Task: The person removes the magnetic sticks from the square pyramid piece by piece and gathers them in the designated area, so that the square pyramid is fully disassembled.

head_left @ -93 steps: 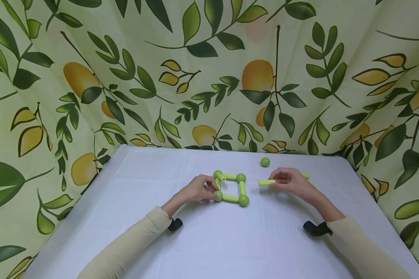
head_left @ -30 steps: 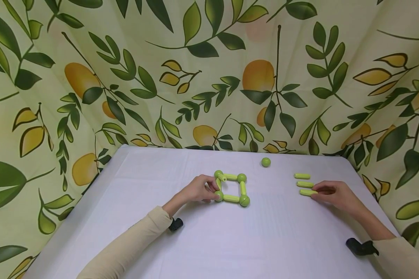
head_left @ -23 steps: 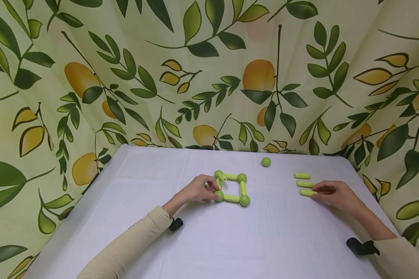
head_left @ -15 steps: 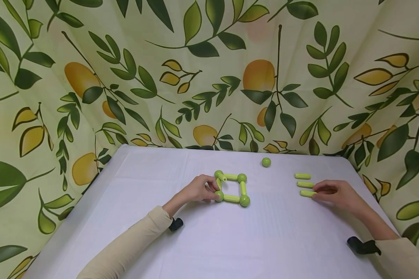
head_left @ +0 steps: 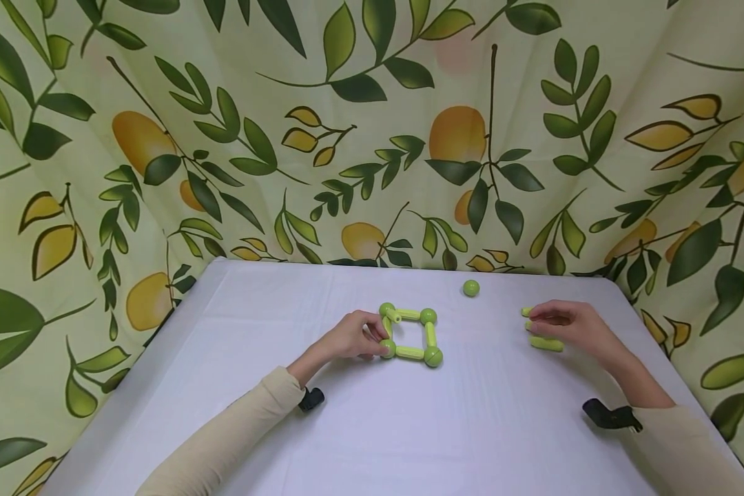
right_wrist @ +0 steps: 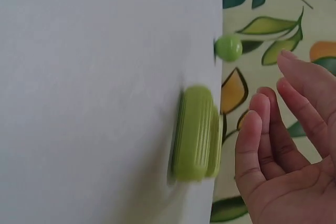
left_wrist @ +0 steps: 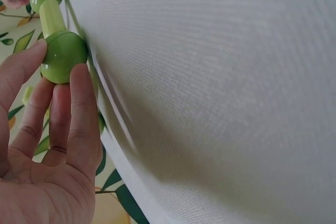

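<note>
A square frame (head_left: pixel 430 336) of lime-green rods and green balls lies on the white-covered table. From its far left ball a further rod (head_left: pixel 394 315) juts up. My left hand (head_left: pixel 355 335) pinches the near left corner ball (left_wrist: pixel 64 59) between thumb and fingertips. On the right, my right hand (head_left: pixel 572 326) hovers over the loose rods with its fingers loosely bent, and the right wrist view shows nothing between them. The nearest loose rod (head_left: pixel 546 344) is in full sight. Two farther rods, the middle one and the farthest (head_left: pixel 525 312), are partly hidden behind the hand.
One loose green ball (head_left: pixel 470 288) sits near the table's back edge. Behind the table (head_left: pixel 372 441) hangs a curtain (head_left: pixel 372 138) printed with leaves and fruit. Black wrist cameras (head_left: pixel 610 415) are strapped at both sleeves.
My right hand first carried a rod, set it down as the nearest of three in a row, then let go and moved up and left over the farther rods. The left hand kept its place.
</note>
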`<state>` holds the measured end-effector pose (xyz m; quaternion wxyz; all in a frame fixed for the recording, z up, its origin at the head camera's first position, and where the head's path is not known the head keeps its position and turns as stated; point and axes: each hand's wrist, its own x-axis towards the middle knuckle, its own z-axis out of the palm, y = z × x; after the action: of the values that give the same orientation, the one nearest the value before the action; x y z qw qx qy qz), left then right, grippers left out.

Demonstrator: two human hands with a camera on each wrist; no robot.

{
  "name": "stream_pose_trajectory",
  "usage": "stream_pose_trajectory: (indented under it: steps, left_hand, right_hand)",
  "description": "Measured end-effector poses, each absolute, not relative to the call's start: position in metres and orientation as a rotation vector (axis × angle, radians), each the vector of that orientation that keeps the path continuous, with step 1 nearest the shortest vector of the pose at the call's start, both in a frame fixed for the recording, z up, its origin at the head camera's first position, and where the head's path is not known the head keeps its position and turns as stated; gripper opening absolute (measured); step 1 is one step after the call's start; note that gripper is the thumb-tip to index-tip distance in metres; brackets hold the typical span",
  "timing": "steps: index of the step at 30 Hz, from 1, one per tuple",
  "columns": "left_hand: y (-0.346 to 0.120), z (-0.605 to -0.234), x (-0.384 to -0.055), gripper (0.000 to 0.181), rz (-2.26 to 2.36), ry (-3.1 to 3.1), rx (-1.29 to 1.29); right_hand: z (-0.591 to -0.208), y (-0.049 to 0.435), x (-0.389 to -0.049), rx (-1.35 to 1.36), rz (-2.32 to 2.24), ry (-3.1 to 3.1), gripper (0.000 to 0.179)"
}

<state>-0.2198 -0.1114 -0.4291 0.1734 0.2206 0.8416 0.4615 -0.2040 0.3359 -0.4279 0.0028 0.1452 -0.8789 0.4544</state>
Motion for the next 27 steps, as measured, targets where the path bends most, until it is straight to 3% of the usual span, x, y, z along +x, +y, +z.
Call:
stream_pose_trajectory:
  steps: [27]
  left_hand:
    - [-0.113, -0.429, -0.219, 0.019, 1.306, 2.401, 0.653]
  right_hand:
    - [-0.437, 0.193, -0.254, 0.912, 1.779, -2.611, 0.030]
